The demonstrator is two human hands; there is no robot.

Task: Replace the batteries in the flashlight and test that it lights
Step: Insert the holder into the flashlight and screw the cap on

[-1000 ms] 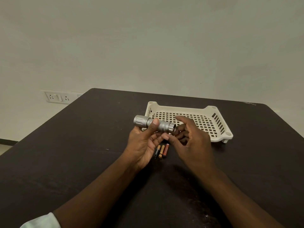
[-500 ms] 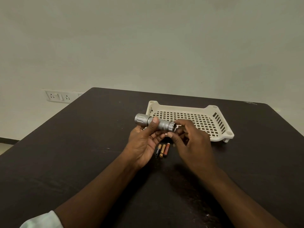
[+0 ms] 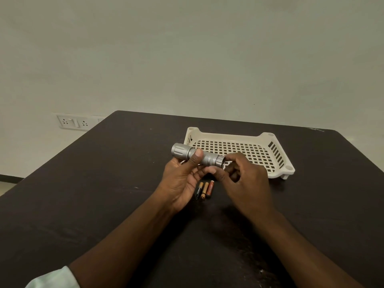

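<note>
A silver metal flashlight (image 3: 207, 157) is held level above the dark table, its wide head pointing left. My left hand (image 3: 182, 179) grips its body from below, thumb over the top. My right hand (image 3: 247, 179) has its fingertips curled around the flashlight's right end, at the tail cap (image 3: 220, 161). Three small batteries (image 3: 204, 190) lie side by side on the table just below and between my hands, untouched.
A cream perforated plastic tray (image 3: 276, 156) stands right behind my hands, with nothing visible in it. The dark table (image 3: 104, 194) stretches to the left and right. A wall socket plate (image 3: 72, 122) sits at far left.
My right hand's fingers have closed tighter on the flashlight's right end and turned a little. The flashlight and my left hand have hardly moved.
</note>
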